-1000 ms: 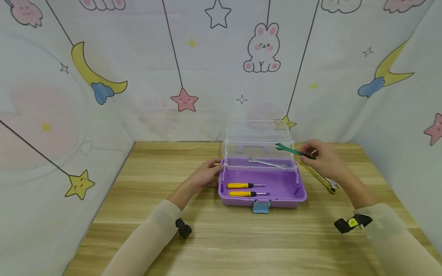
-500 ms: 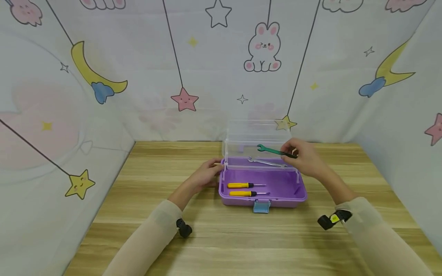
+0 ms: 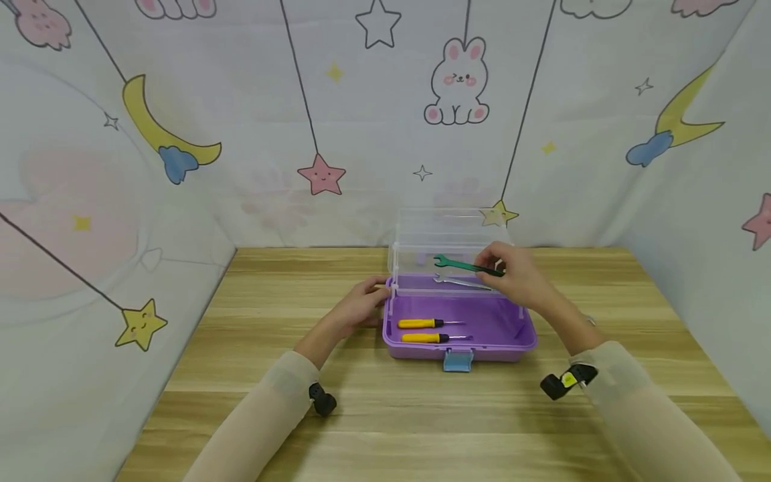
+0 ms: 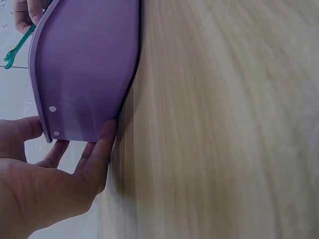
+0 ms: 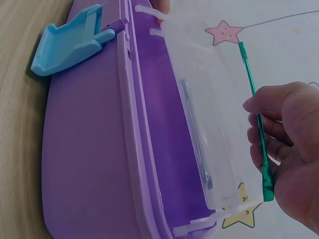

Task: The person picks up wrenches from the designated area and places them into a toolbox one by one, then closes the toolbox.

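Observation:
A purple toolbox (image 3: pixel 494 356) stands with its clear lid (image 3: pixel 446 227) raised and a clear tray (image 3: pixel 412 293) lifted behind the main compartment. My left hand (image 3: pixel 358 306) grips the box's left end, thumb at the rim and fingers against the end wall in the left wrist view. My right hand (image 3: pixel 512 273) pinches a green open-end wrench (image 3: pixel 458 264) above the tray, its jaw end pointing left. A silver wrench (image 3: pixel 459 282) lies in the tray below it. Two yellow-handled screwdrivers, a rear one (image 3: pixel 419 323) and a front one (image 3: pixel 424 338), lie in the main compartment.
A blue latch (image 3: pixel 458 361) hangs off the box front. Right of the box, a silver wrench end (image 3: pixel 589 320) peeks past my right forearm, which hides the rest there. A patterned cloth (image 3: pixel 361 120) encloses the back and sides of the wooden table (image 3: pixel 385 415).
My right hand has carried the green wrench leftward from beside the box to over the tray. My left hand has stayed at the box's left end.

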A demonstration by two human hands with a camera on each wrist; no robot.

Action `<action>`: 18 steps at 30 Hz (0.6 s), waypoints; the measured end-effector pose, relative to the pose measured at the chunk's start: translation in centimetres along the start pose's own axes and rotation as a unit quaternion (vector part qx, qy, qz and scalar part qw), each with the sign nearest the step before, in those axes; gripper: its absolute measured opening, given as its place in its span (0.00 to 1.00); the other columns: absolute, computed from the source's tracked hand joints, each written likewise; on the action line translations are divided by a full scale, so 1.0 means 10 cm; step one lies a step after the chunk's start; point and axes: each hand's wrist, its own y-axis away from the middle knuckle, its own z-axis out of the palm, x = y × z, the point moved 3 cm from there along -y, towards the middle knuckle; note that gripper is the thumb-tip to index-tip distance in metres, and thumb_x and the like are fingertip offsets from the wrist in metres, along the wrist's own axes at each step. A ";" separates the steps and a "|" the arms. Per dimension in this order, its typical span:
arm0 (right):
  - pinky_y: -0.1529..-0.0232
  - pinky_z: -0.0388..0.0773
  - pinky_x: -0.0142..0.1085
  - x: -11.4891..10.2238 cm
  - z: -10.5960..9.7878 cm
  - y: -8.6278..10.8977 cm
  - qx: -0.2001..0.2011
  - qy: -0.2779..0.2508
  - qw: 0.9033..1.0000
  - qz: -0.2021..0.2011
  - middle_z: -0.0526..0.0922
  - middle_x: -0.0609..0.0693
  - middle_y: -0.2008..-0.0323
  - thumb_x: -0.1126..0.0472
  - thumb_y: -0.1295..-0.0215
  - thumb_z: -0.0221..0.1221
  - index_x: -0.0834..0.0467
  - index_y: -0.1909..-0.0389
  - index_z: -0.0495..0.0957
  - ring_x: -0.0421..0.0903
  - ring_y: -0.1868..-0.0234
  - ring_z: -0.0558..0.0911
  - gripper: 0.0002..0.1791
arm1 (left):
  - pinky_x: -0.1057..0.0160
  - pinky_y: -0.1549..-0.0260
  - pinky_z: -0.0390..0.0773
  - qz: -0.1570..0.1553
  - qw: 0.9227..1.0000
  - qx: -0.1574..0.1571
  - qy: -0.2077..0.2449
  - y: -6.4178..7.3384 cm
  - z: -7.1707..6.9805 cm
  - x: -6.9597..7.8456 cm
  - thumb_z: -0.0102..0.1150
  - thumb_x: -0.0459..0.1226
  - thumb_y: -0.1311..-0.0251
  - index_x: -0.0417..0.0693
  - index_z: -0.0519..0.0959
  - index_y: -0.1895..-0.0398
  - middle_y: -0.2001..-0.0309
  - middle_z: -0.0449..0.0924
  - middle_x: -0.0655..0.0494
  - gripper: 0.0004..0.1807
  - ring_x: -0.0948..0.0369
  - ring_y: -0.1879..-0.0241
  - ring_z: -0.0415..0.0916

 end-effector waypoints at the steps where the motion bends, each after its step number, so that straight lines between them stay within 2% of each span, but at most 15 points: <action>1: 0.61 0.79 0.40 0.00 0.01 -0.01 0.001 -0.001 1.000 0.000 0.80 0.48 0.64 0.65 0.37 0.66 0.56 0.61 0.80 0.45 0.62 0.77 0.06 | 0.49 0.53 0.84 0.000 1.000 0.001 0.000 0.00 0.00 0.00 0.51 0.43 0.26 0.51 0.67 0.31 0.35 0.70 0.43 0.23 0.48 0.39 0.73; 14: 0.60 0.78 0.41 -0.03 0.18 -0.08 -0.004 0.007 1.000 0.012 0.79 0.48 0.64 0.65 0.39 0.67 0.56 0.62 0.80 0.45 0.62 0.76 0.07 | 0.50 0.54 0.84 0.003 1.000 0.008 0.005 0.01 0.01 0.02 0.50 0.42 0.26 0.51 0.67 0.31 0.36 0.70 0.43 0.22 0.49 0.41 0.74; 18: 0.62 0.78 0.40 -0.02 0.23 -0.10 -0.006 -0.012 1.000 0.011 0.79 0.48 0.65 0.66 0.39 0.67 0.56 0.62 0.80 0.45 0.63 0.76 0.07 | 0.49 0.53 0.84 0.000 1.000 0.009 0.003 0.02 0.01 0.02 0.50 0.42 0.26 0.51 0.67 0.31 0.36 0.69 0.43 0.23 0.49 0.40 0.74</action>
